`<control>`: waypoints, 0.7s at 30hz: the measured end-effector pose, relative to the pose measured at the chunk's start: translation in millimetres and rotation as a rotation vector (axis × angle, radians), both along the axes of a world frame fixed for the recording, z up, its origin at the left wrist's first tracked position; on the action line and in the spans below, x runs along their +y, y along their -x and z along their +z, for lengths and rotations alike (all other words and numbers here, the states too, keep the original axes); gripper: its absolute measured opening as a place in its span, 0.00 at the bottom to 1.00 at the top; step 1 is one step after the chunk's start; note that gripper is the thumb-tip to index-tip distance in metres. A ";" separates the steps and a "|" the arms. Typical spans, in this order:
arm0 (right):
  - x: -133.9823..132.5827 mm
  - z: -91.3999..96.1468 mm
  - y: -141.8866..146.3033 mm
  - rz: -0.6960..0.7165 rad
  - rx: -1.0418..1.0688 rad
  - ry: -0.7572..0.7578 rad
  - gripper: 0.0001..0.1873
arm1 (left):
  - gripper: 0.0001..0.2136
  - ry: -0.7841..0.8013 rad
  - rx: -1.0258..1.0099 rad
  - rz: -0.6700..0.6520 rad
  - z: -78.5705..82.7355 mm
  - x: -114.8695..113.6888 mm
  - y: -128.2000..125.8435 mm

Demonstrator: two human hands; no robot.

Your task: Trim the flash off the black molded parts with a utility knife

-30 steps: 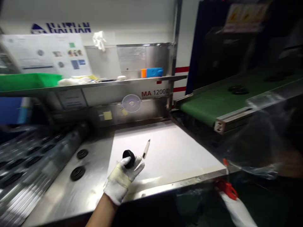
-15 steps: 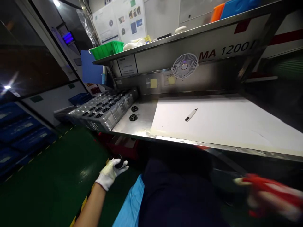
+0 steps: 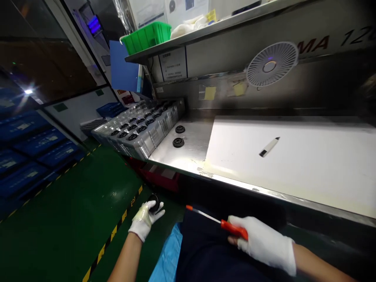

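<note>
Okay, green floor (image 3: 58, 203) with a yellow-and-black hazard stripe (image 3: 113, 231) along it, blue crates (image 3: 29, 152) off to the left. Long stainless steel surface (image 3: 188, 152) runs across the view, with a white sheet (image 3: 308, 168) on its right part. Steel shelf (image 3: 182, 41) above it carries a green crate (image 3: 146, 38), and a round white fan (image 3: 272, 64) sits below the shelf. Clear plastic tray (image 3: 141, 129) stands at the surface's left end, black parts in its pockets. Two black ribbed discs (image 3: 178, 142) lie on bare steel just beside the tray. Pen-shaped white-and-black tool (image 3: 269, 147) lies on the sheet (could be a knife, too small to tell). Below the front edge, over a blue cloth (image 3: 169, 250), the gloved right hand (image 3: 261, 244) has its fingers closed around a red-handled tool (image 3: 233, 229), thin shaft and orange tip pointing left. Gloved left hand (image 3: 143, 221), taped yellowish, has its fingers clamped on a round black part (image 3: 154, 203), held over the floor, partly hidden.
</note>
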State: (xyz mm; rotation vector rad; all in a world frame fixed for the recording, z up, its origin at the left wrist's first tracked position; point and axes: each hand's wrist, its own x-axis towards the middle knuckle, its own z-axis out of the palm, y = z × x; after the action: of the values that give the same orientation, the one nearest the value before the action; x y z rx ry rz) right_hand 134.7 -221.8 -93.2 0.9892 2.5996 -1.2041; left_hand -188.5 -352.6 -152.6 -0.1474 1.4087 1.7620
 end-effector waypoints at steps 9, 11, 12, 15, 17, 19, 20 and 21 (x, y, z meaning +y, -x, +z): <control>15.4 6.1 34.4 0.031 -0.239 0.086 0.05 | 0.10 0.139 -0.136 0.065 -18.0 20.3 31.5; 21.1 10.7 39.0 0.044 -0.273 0.048 0.06 | 0.09 0.130 -0.189 0.043 -20.5 23.9 31.2; 23.8 11.9 40.6 0.065 -0.293 0.023 0.06 | 0.09 0.118 -0.218 0.032 -21.8 25.8 29.8; 28.8 11.6 44.0 0.124 -0.312 -0.038 0.06 | 0.07 0.056 -0.286 0.014 -26.2 32.8 22.2; 28.6 9.8 47.0 0.104 -0.277 -0.039 0.05 | 0.07 0.033 -0.305 0.035 -29.4 39.0 16.5; 25.4 8.3 52.0 0.102 -0.248 -0.067 0.06 | 0.07 0.043 -0.305 0.076 -32.6 46.1 12.0; 23.2 7.8 55.4 0.126 -0.248 -0.093 0.07 | 0.07 0.055 -0.297 0.100 -34.2 49.7 10.5; 20.9 7.7 59.1 0.152 -0.252 -0.115 0.08 | 0.08 0.067 -0.286 0.123 -35.6 53.0 9.5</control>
State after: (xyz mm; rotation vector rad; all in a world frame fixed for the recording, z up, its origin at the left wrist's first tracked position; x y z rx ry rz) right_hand 75.6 -200.9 -85.6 0.8794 2.5129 -0.8443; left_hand -198.0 -299.5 -188.2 -0.5106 1.2717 1.7136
